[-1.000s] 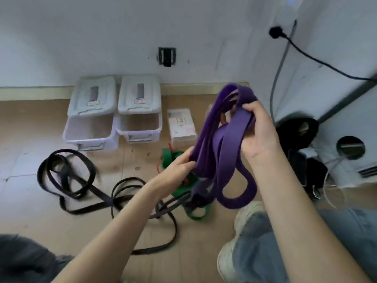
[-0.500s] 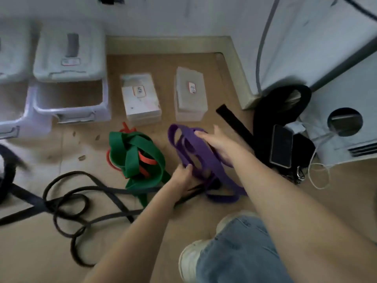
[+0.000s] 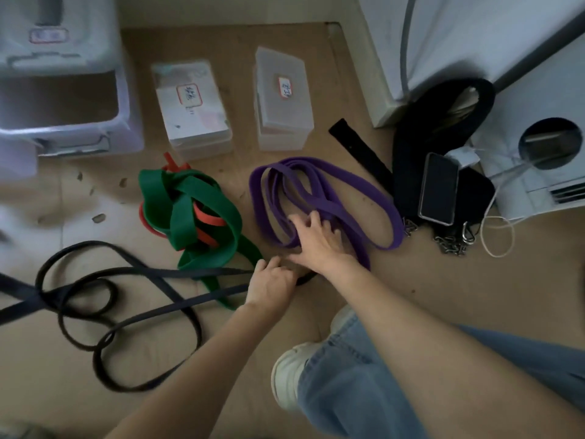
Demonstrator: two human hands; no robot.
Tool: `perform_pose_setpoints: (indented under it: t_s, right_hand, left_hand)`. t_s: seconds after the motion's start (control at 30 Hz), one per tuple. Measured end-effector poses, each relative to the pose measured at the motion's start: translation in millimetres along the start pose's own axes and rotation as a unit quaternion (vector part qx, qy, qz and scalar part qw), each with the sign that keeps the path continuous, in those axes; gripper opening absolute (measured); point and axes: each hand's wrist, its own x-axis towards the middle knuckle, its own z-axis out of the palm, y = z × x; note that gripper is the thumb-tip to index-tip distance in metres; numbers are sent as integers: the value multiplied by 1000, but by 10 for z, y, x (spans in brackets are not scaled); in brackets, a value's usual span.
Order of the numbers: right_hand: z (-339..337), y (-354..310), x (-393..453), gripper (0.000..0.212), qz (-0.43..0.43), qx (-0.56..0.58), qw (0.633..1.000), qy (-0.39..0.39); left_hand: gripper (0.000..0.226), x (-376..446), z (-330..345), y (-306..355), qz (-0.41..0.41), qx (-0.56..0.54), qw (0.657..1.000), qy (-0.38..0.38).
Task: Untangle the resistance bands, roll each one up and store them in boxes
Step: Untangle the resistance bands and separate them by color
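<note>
A purple band [image 3: 376, 198] lies in loose loops on the floor. My right hand [image 3: 319, 242] rests on its near loops with fingers spread. Just left of it, my left hand [image 3: 272, 282] curls its fingers round the black band [image 3: 126, 274], which sprawls in long loops across the floor to the left. A green band [image 3: 186, 217] sits in a tangle with an orange band [image 3: 210, 220] between the black and purple ones. Two small lidded clear boxes [image 3: 193, 122] [image 3: 285, 106] stand behind the bands. A large open white bin [image 3: 123, 122] is at far left.
A phone [image 3: 438, 188] lies on a black bag [image 3: 443, 122] with a chain [image 3: 452, 245] at the right, beside a white appliance [image 3: 554, 160] and a white cable [image 3: 498, 236]. My shoe [image 3: 289, 372] and jeans leg fill the lower right.
The purple band, held up in both hands a second ago, now lies on the floor. My right hand has let it go, and my left hand has shifted onto the black band.
</note>
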Motion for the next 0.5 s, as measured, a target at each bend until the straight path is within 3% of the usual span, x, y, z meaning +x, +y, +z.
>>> perform_pose_setpoints:
  t_s: [0.13,0.2,0.23,0.3,0.37,0.43,0.5]
  right_hand:
    - [-231,84,100,46,46,115,987,99]
    - [-407,151,165,41,72,156,977,127]
    - [-466,156,178,42,86,127,984,93]
    - [-491,79,143,44,110,-11,993,-47]
    - [-496,-111,-2,46,143,-92,980,-107]
    - [-533,-389,-118,39,94,-46,994,3]
    - [-571,-848,-238,29,-75,102,985,120]
  left_hand:
    - [20,-415,-252,-331,128,-94,978,134]
    - [26,-679,-323,-520,130,-132,968,170]
    - [34,-798,-353,-610,87,-162,968,170]
    - [49,-985,-408,-762,-14,-211,961,179]
    - [57,-1122,-443,-902,-48,-220,958,179]
    - [60,-1250,-511,-1026,-45,-226,955,186]
    - [58,-1417,-562,-1140,-46,-241,951,189]
